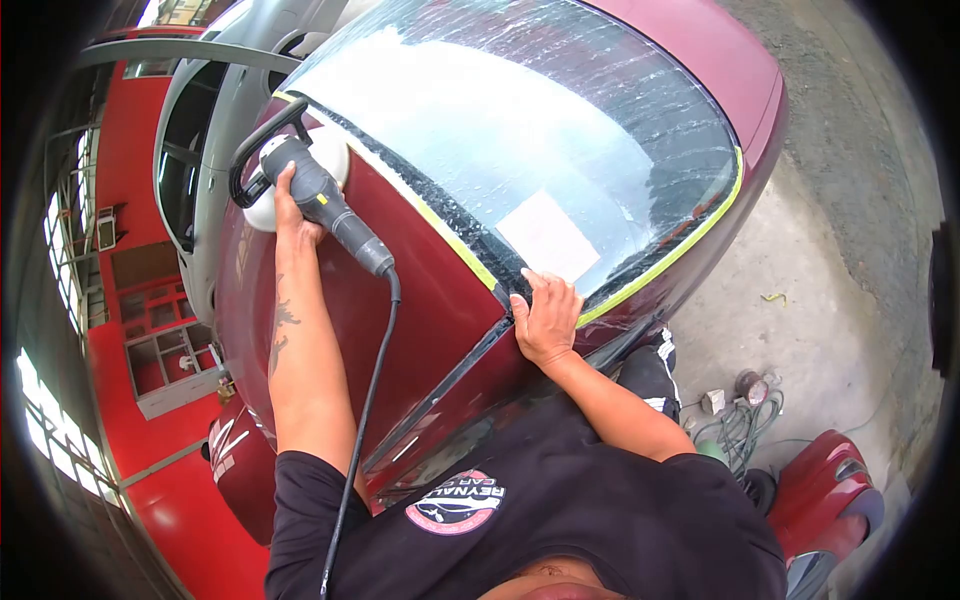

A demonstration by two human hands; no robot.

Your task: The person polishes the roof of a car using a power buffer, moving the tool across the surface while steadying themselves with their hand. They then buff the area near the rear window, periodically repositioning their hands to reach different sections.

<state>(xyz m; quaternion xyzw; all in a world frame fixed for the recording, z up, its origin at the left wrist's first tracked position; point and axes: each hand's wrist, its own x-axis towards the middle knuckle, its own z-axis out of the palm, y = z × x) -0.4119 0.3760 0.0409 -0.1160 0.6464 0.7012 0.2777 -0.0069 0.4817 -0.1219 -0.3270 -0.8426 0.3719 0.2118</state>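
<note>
My left hand [298, 208] is wrapped round the body of a grey and black power polisher [328, 205]. The polisher has a black loop handle at its front and a white round pad [328, 155], which sits at the far edge of the maroon car panel [400, 250]. From its rear end a black cord [372, 390] runs down past my left arm. My right hand [548, 315] rests palm down at the near corner of the window glass [560, 110], fingers apart, holding nothing. Just above its fingers, a white square sheet [548, 237] shows on the glass.
Yellow-green masking tape [455, 242] lines the glass edge. A silver car [215, 140] stands close beyond the polisher. Red shelving [170, 340] is at the left. On the concrete floor to the right lie a coiled hose [745, 430] and a red car part [825, 490].
</note>
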